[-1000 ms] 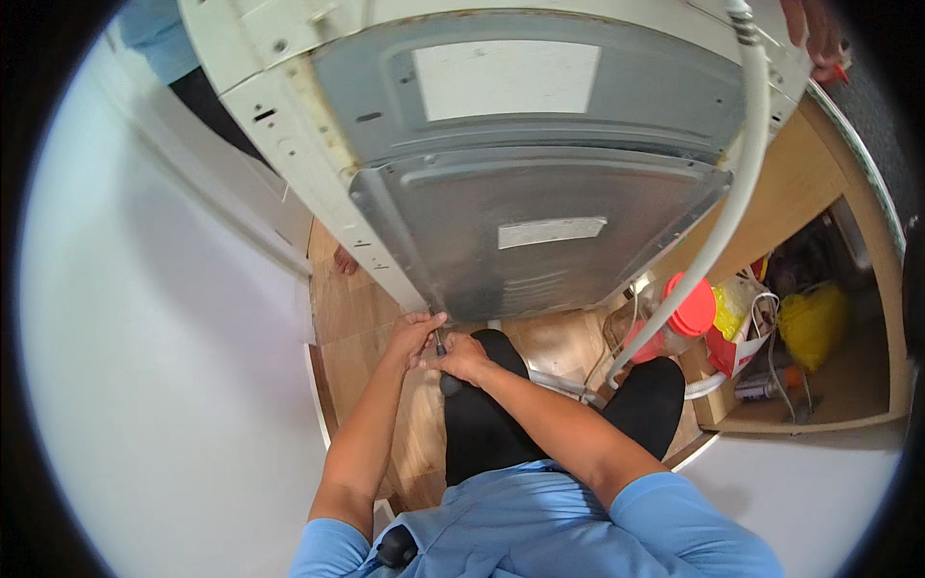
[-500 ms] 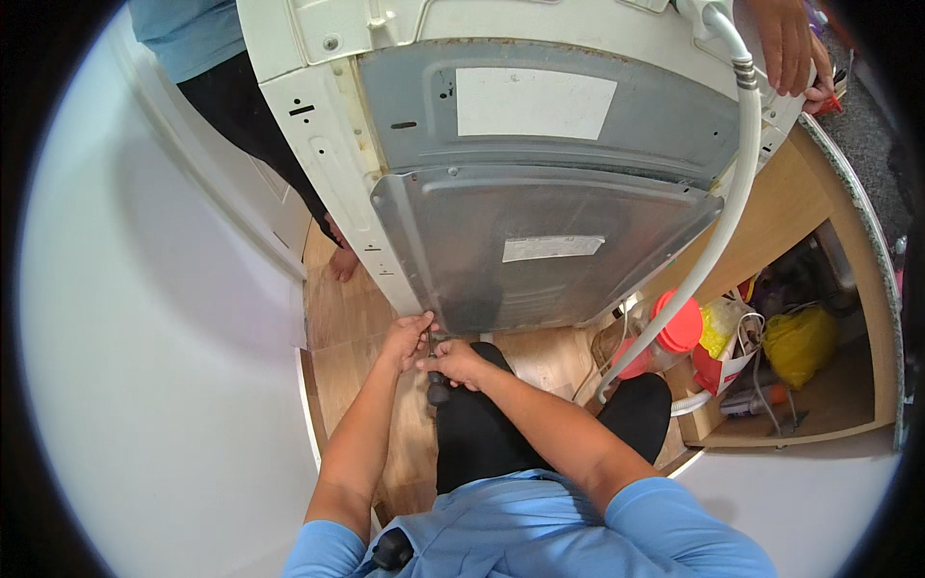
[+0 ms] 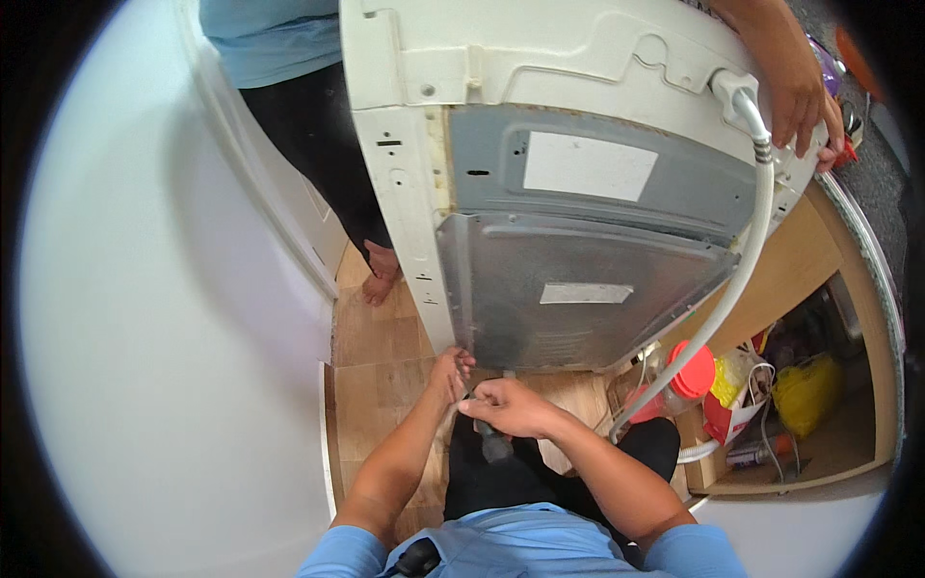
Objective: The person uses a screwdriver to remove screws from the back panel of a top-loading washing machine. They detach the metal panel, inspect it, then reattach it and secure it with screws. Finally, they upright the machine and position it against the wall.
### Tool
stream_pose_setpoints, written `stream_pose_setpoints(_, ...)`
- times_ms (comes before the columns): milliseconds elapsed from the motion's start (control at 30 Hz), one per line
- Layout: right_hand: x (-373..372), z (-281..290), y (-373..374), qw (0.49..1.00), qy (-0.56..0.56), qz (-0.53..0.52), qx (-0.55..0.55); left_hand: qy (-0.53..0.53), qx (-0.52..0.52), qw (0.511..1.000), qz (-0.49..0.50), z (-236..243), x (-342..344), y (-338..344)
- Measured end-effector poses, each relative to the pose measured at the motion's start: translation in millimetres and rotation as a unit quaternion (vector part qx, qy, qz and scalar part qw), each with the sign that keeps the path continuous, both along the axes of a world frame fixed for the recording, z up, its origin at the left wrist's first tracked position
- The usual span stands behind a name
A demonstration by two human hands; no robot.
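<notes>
In front of me stands a white appliance that looks like a washing machine point(image 3: 597, 58), its back turned to me. A bare metal back panel point(image 3: 578, 260) covers its lower part. My right hand point(image 3: 515, 407) is closed around a dark-handled screwdriver point(image 3: 493, 441), whose thick handle end points back towards my lap. Beside the panel's lower left corner, my left hand point(image 3: 451, 374) is closed with the fingertips together. What those fingers hold is hidden. The screwdriver's tip cannot be made out.
A white drain hose point(image 3: 747, 236) hangs down the right side. Another person's hand point(image 3: 795, 106) rests on the machine's top right; a bare foot point(image 3: 379, 275) shows at left. An open cabinet point(image 3: 838, 424) holds bags, beside a red-lidded jar point(image 3: 692, 371). A white wall point(image 3: 125, 289) bounds the left.
The view has shifted, so the machine sits further right and lower. My right hand and the screwdriver have drawn back from the panel's corner; my left hand stays close to it.
</notes>
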State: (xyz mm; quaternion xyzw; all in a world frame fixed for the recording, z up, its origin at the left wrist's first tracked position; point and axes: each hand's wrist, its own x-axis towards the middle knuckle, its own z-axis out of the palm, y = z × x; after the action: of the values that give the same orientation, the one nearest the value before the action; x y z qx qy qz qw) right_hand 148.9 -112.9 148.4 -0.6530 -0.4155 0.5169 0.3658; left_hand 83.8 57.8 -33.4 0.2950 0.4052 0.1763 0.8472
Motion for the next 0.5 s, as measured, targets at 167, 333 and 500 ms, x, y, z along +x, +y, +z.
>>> stream_pose_setpoints(167,4,104,-12,0.984,0.095,-0.105,0.111,-0.055,0.118,0.991,-0.011,42,-3,-40)
stream_pose_setpoints(333,17,140,-8,0.97,0.101,-0.163,0.152,-0.178,0.066,0.979,-0.078,144,-2,-41)
stream_pose_setpoints(500,20,150,0,0.963,0.147,-0.161,0.156,-0.233,0.088,0.953,-0.173,236,17,-23)
